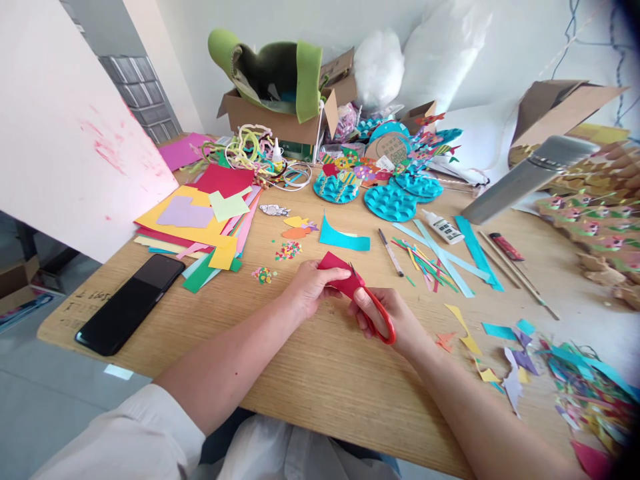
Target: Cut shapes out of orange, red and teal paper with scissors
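The red paper point(334, 262) is between the 2 hands, over the middle stretch of the table point(290, 373), in from the near edge. Its long axis slants from the far left down toward the near right, so its 1 end points at the cut blue paper point(343, 240) and the other runs in toward the right hand point(385, 310). The left hand point(307, 290) has it from the left side, while the scissors point(387, 327) meet it from the right; with the 2 hands this close, neither is clearly nearer.

The left hand is closed in a pinch, thumb laid across the top face and fingers curled beneath, its forearm reaching in from the near left. The right hand is wrapped around the red scissor handles, thumb uppermost, blades pointing away toward the far edge and a little left. How wide the blades stand apart cannot be told. The right forearm slants in from the near right. The pen point(391, 253) lies just beyond the right hand, toward the far edge.
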The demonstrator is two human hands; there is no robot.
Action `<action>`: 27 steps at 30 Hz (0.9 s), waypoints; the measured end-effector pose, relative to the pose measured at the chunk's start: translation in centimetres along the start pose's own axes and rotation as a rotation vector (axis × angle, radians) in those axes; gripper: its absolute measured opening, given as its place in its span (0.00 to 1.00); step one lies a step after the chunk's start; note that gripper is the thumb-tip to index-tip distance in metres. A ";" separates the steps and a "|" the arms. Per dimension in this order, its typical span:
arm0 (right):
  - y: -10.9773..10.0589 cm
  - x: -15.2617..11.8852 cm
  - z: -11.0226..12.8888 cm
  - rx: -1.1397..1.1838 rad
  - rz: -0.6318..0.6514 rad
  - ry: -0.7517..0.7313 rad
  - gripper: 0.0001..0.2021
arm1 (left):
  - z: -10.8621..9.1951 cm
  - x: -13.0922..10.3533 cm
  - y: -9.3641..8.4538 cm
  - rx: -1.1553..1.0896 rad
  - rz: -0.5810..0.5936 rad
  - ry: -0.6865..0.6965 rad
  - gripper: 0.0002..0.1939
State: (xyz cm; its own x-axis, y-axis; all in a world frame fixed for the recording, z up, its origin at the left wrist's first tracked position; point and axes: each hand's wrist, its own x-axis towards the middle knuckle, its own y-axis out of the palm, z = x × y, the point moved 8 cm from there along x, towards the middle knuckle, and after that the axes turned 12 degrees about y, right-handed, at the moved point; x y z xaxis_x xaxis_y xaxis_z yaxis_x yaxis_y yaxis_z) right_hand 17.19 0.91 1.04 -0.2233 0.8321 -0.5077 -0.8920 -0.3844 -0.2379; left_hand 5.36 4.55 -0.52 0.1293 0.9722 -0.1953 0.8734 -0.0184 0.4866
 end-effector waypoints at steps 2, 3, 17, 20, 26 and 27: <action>0.0 -0.1 0.2 -0.008 0.007 0.002 0.32 | 0.0 0.1 -0.1 0.006 0.010 0.006 0.13; 0.0 -0.2 0.3 -0.008 0.011 0.002 0.31 | 0.1 0.1 -0.1 0.011 0.014 0.009 0.13; 0.0 -0.4 0.6 0.017 0.028 0.011 0.30 | -0.2 0.0 0.1 0.007 0.036 -0.007 0.13; 0.0 -0.5 0.7 0.004 0.019 0.002 0.30 | -0.2 0.0 0.1 0.010 0.038 -0.014 0.13; 0.1 -0.5 0.8 0.001 0.018 0.007 0.30 | -0.2 0.0 0.2 0.003 0.047 -0.013 0.13; 0.0 -0.5 0.7 -0.001 0.016 0.011 0.30 | -0.2 0.0 0.2 0.000 0.046 -0.013 0.12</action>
State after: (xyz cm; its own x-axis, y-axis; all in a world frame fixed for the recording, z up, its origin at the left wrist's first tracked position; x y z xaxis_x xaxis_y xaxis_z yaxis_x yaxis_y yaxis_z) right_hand 16.98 0.76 1.91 -0.2331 0.8213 -0.5206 -0.8877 -0.3983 -0.2308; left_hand 5.41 4.63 -0.23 0.1759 0.9671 -0.1840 0.8664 -0.0634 0.4953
